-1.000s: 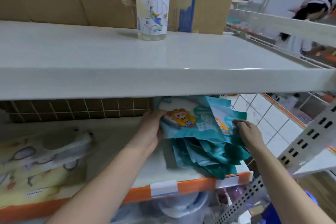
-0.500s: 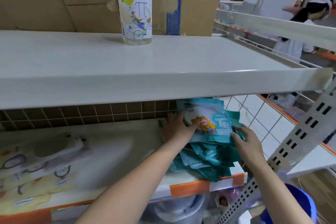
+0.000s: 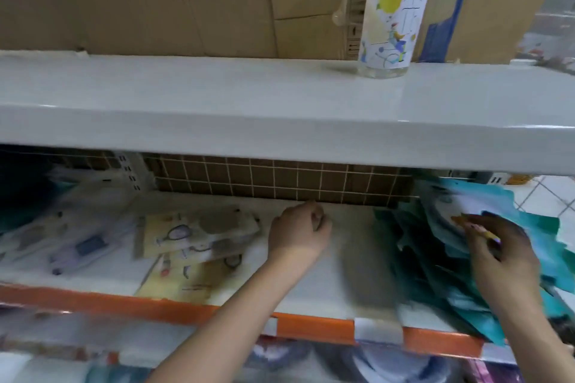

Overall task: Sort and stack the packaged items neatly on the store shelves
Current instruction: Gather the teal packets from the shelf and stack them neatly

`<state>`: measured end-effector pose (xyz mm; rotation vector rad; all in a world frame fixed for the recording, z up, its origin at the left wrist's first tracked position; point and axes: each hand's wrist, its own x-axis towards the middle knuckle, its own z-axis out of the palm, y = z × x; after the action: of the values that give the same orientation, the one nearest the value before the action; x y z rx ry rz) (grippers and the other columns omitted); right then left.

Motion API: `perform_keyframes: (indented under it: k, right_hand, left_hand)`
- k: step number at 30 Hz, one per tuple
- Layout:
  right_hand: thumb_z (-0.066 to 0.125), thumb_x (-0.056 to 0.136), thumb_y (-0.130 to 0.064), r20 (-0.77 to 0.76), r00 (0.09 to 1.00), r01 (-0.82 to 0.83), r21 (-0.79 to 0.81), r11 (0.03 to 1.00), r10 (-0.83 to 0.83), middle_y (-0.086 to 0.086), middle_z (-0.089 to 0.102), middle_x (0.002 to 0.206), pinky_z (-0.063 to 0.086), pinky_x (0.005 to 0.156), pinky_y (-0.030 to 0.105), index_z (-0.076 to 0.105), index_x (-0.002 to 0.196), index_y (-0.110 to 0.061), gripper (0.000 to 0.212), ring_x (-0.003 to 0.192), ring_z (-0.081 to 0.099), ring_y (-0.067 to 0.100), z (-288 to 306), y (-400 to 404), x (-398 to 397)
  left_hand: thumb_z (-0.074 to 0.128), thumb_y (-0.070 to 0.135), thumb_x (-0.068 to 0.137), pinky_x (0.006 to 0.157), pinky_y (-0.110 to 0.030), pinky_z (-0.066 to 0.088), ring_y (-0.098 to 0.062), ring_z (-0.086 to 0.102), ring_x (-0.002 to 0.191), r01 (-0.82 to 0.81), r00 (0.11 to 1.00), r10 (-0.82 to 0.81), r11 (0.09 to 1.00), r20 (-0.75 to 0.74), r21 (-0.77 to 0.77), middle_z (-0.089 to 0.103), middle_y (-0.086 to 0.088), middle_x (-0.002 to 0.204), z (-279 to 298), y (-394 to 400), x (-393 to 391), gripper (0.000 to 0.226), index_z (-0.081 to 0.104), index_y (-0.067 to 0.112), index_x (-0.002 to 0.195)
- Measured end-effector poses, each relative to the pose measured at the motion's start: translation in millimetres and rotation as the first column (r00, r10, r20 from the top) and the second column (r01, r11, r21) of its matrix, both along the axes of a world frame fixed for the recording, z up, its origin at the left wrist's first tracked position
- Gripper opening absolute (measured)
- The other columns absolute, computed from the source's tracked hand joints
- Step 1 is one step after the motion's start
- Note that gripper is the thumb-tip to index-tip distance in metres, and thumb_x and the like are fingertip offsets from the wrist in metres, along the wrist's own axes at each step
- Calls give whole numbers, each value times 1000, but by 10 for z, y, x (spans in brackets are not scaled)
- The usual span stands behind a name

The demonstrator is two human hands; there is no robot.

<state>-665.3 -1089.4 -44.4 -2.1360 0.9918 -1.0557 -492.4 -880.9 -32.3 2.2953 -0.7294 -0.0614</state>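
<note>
Left hand (image 3: 298, 230) curled, empty, over bare lower shelf (image 3: 351, 270) mid-span. Right hand (image 3: 497, 255) fingers bent on teal packets (image 3: 435, 258), grip unclear from blur. Packets heaped messy at shelf's right end, overhanging front edge.

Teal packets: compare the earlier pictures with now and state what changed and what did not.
The left hand let go of the teal packets and moved left over the bare shelf, fingers curled, holding nothing. The right hand stays on the pile. The bottle stays on the upper shelf.
</note>
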Motion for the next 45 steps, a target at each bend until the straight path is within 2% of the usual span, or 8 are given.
perform_keyframes:
  k: [5,10,13,20,22,34,39,45]
  right_hand:
    - [57,93,-18,35,979,-202,142,969,199,5,62,95,42,72,31,65,104,-18,14,91,58,25,45,870,647]
    - [54,93,-14,28,943,-328,227,917,330,5,66,95,42,75,32,66,101,-21,15,92,60,23,35,1958,1201]
    - [52,94,-10,-24,893,-425,288,858,450,5,67,93,42,72,32,64,100,-19,16,90,61,23,-55,2608,1525]
    - [56,94,-17,-39,785,-553,406,728,618,-6,69,91,50,75,21,63,92,-28,13,85,64,9,-290,4023,2212]
    - [56,94,-19,-54,747,-581,432,690,662,-2,68,90,51,78,30,64,94,-26,11,86,65,12,-320,4350,2386]
    - [54,95,-16,-129,605,-664,462,588,785,-1,67,92,46,72,21,62,89,-29,16,88,63,15,-272,5509,3537]
    - [58,93,-17,-108,606,-652,500,570,788,1,70,90,51,79,37,64,85,-24,12,82,66,18,-350,5953,4294]
    - [55,94,-33,-138,504,-696,519,496,853,-9,68,94,51,65,25,64,93,-29,9,87,65,7,-336,6592,5223]
  left_hand:
    - [53,33,90,72,-33,51,-25,63,88,-193,981,194,981,29,-31,68,-2,90,8,1217,455,14,62,23,93]
    - [51,31,92,64,-30,44,-25,63,86,-283,956,284,959,81,-18,65,1,84,15,2555,905,17,63,22,99]
    - [50,30,94,53,-28,34,-17,55,67,-334,938,337,941,76,-43,57,9,67,-1,3339,1121,10,57,27,88]
    - [56,25,90,66,-35,47,-27,61,74,-513,857,514,858,37,-37,64,-1,72,-151,4949,1569,5,60,29,89]
    - [56,24,89,68,-37,50,-23,61,72,-548,836,548,834,-7,-68,66,1,71,-175,5318,1665,9,59,29,83]
    - [53,25,90,72,-36,47,-24,58,82,-701,713,693,702,-101,-129,64,3,79,-270,6606,2384,10,62,27,86]
    - [51,29,93,70,-34,45,-23,57,83,-738,675,734,666,-80,-111,62,1,86,-265,7060,2865,12,62,24,95]
    - [50,28,94,67,-32,42,-17,55,77,-795,607,790,599,-85,-99,58,11,76,-234,7641,3388,11,61,25,96]
